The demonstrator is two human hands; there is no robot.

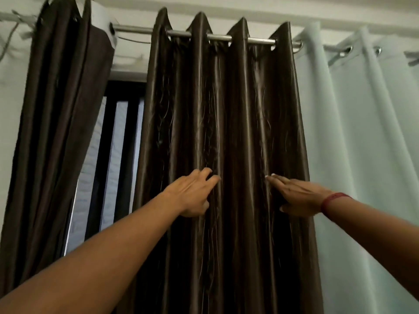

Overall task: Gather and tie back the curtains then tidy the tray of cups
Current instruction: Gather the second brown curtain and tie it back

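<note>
Partly hidden window [113, 143], fingers [204, 175] touching dark curtain [240, 109]

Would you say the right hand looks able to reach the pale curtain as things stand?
Probably yes: the right hand lies flat on the brown curtain, and the pale curtain hangs right beside it, nothing between.
</note>
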